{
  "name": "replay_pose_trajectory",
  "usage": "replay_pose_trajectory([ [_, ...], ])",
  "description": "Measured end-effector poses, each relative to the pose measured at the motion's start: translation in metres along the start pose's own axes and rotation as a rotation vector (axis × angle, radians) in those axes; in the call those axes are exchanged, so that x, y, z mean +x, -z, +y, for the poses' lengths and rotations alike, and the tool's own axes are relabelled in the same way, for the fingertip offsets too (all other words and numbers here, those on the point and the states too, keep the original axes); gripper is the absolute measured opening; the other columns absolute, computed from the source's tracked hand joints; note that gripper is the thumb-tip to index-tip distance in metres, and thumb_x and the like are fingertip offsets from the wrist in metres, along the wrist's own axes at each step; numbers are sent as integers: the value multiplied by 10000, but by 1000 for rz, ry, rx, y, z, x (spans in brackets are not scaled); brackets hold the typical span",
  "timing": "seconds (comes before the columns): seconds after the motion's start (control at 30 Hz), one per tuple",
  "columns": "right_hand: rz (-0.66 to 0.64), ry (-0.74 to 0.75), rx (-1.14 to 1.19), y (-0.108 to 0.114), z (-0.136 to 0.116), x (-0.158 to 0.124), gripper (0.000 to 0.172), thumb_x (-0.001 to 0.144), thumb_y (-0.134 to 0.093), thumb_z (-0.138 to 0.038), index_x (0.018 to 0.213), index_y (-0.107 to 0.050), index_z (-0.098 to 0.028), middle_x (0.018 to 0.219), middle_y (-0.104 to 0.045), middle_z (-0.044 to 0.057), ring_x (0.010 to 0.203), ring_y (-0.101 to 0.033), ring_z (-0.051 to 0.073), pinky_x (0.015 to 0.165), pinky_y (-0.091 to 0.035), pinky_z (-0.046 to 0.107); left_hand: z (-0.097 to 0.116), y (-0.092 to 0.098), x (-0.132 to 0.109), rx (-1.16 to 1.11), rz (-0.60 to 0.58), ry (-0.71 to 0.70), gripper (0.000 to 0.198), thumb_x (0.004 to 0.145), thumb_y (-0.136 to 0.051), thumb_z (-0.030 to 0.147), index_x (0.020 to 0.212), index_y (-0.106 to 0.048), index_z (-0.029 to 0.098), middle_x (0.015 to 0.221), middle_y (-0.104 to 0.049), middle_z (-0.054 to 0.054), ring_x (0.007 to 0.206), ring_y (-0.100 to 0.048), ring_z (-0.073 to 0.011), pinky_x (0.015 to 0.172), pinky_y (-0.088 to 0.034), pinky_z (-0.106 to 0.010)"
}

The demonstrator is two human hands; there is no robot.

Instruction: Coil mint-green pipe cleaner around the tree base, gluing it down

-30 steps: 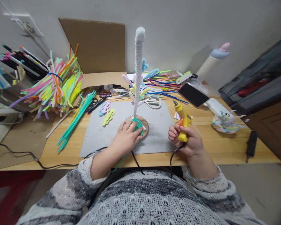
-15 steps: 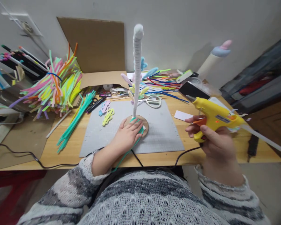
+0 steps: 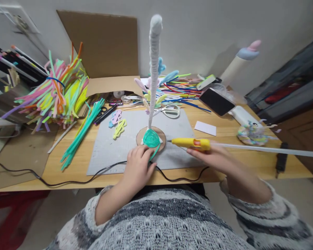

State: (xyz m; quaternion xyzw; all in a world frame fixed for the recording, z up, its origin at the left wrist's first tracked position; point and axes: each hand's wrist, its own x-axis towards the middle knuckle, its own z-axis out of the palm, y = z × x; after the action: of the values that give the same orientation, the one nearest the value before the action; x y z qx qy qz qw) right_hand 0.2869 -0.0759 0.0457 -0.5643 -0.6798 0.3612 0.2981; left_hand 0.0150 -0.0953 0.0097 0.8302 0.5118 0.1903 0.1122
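Observation:
A tall white fuzzy stem (image 3: 153, 69) rises from a round cardboard disc (image 3: 139, 136) on a grey mat (image 3: 172, 125). A teal pipe-cleaner coil (image 3: 151, 138) lies wound flat on the disc. My left hand (image 3: 138, 166) sits just in front of the disc, fingers curled, pinching the teal strand where it leaves the coil. My right hand (image 3: 214, 158) grips a yellow glue gun (image 3: 191, 142) lying level, its nozzle pointing left at the disc's right edge. A long clear glue stick (image 3: 266, 149) pokes out of its back to the right.
A bundle of coloured pipe cleaners (image 3: 54, 93) and loose teal ones (image 3: 80, 133) lie left. Scissors (image 3: 170, 111), a phone (image 3: 216, 101), a white card (image 3: 205, 127) and a small pastel coil (image 3: 251, 134) lie behind and right. A black cord (image 3: 67, 180) runs along the front edge.
My right hand has swung the glue gun down and left, from raised at the right to level with its nozzle at the disc. My left hand slid back off the coil, uncovering it.

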Motion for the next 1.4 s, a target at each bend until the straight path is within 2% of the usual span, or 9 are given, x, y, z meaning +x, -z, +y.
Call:
replay_pose_trajectory([
  [0.13,-31,-16,-60,-19,-6,20,213,771,-651,-501,835,-721,-310,775,-722,-4,702,-657,229,648,-549,395,-2,-9,-4,-40,44,-57,161,894,-548,214,1042,-611,201,1156,-624,-91,1098,-538,-253,951,-412,-441],
  [0.27,-100,7,-116,-19,-13,32,281,798,-606,-520,889,-728,-284,807,-732,-1,736,-662,213,678,-534,359,-6,-14,-5,-54,98,-169,231,924,-489,164,1125,-598,196,1197,-638,-83,1137,-546,-228,992,-391,-427],
  [0.4,-235,23,-275,-12,-21,36,334,854,-549,-525,962,-727,-264,841,-736,-1,750,-658,190,670,-502,314,-7,-18,-7,-36,149,-193,286,920,-502,155,1190,-585,196,1216,-643,-87,1140,-565,-231,1006,-373,-433],
  [0.53,-291,42,-443,-10,-27,38,363,878,-513,-538,958,-730,-259,855,-740,17,747,-652,193,655,-475,310,-7,-19,-7,-21,175,-197,258,921,-516,168,1160,-606,204,1200,-653,-75,1124,-578,-224,1000,-364,-426],
  [0.73,-238,156,-607,-13,-30,42,360,884,-519,-524,910,-728,-232,848,-722,50,767,-636,203,671,-455,308,-6,-17,-7,-25,175,-199,249,925,-514,180,1153,-610,198,1204,-651,-66,1141,-568,-210,1020,-328,-404],
  [1.0,-231,150,-753,-14,-34,44,390,889,-496,-553,901,-730,-242,806,-718,49,726,-629,194,621,-416,291,-7,-16,-10,-45,208,-196,232,918,-532,214,1133,-616,193,1201,-656,-60,1136,-564,-214,1022,-306,-404],
  [1.17,-206,172,-738,-14,-36,42,365,884,-509,-551,963,-735,-276,774,-720,27,680,-622,170,576,-391,267,-7,-15,-10,-54,228,-172,216,907,-532,177,1099,-631,192,1048,-693,-38,998,-596,-203,953,-345,-387],
  [1.4,-212,186,-734,-14,-42,41,336,876,-527,-533,931,-741,-279,750,-709,24,673,-624,169,557,-391,261,-7,-15,-11,-53,264,-179,201,893,-537,160,1066,-636,181,1030,-702,-36,973,-606,-196,952,-346,-382],
])
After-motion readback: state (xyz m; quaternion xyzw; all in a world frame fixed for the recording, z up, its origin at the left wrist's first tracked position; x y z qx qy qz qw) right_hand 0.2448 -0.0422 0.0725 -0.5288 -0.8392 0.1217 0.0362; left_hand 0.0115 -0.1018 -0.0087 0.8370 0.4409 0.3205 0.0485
